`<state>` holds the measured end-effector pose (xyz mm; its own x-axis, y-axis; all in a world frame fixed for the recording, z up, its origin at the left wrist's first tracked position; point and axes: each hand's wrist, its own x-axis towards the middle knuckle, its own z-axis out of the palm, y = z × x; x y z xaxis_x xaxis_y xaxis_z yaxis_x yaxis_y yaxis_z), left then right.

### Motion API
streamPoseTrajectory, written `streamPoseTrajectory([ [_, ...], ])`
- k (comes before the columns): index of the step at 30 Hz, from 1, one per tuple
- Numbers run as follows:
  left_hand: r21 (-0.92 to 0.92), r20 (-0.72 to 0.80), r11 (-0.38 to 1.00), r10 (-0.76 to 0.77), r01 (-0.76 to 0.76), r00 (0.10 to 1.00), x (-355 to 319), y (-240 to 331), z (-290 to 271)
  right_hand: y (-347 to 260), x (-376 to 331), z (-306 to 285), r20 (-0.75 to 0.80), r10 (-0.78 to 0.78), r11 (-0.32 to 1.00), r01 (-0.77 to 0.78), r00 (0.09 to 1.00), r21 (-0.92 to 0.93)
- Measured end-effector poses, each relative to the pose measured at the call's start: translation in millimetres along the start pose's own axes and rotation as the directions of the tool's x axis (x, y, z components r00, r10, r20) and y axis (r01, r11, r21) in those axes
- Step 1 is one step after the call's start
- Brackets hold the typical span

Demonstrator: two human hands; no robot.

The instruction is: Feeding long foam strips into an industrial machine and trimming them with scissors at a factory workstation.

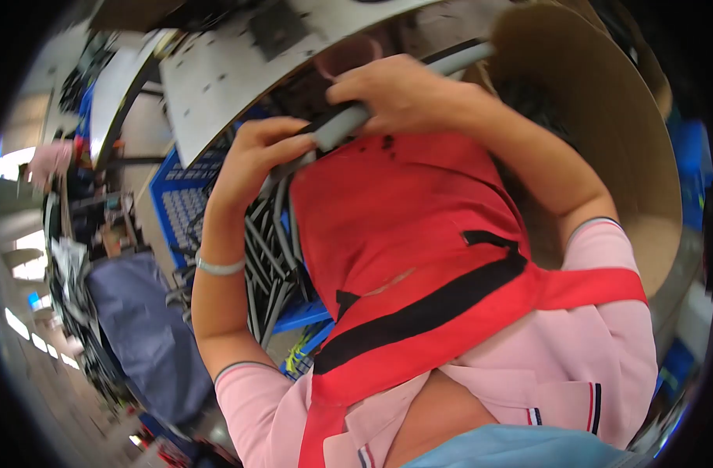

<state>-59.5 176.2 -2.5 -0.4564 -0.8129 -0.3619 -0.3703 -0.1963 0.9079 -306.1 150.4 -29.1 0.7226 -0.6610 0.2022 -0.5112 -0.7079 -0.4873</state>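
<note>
Both of my hands are raised in front of the red apron (411,218), close to the edge of a white table. A long grey strip with a black side (344,125) runs between them. My right hand (391,90) is closed around its middle, and the strip sticks out past that hand toward the upper right. At its lower left end, my left hand (269,148) pinches it between thumb and fingers. Blur hides what kind of part it is. A pale band (220,267) circles my left forearm.
A white table (224,82) with dark scraps on it lies ahead. Many similar grey strips (267,249) fill a blue crate (186,191) beside my left arm. At my right stands a large cardboard box (617,117). Dark blue cloth (146,320) covers a pile at left.
</note>
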Motion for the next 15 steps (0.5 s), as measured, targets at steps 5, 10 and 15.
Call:
streamPoseTrajectory([
  [5, 0.141, -0.179, 0.986, 0.113, -0.088, 0.977, 0, 15, -15, 16, 37, -17, -0.078, -0.095, 0.970, 0.075, 0.992, -0.231],
  [10, 0.351, -0.319, 0.916, 0.311, -0.193, 0.895, 21, 19, -41, 42, 72, -30, -0.137, -0.053, 0.952, 0.009, 0.989, -0.306],
  [15, 0.414, -0.427, 0.879, 0.418, -0.238, 0.802, 49, 29, -66, 58, 108, -43, -0.242, 0.016, 0.967, -0.077, 0.970, -0.244],
])
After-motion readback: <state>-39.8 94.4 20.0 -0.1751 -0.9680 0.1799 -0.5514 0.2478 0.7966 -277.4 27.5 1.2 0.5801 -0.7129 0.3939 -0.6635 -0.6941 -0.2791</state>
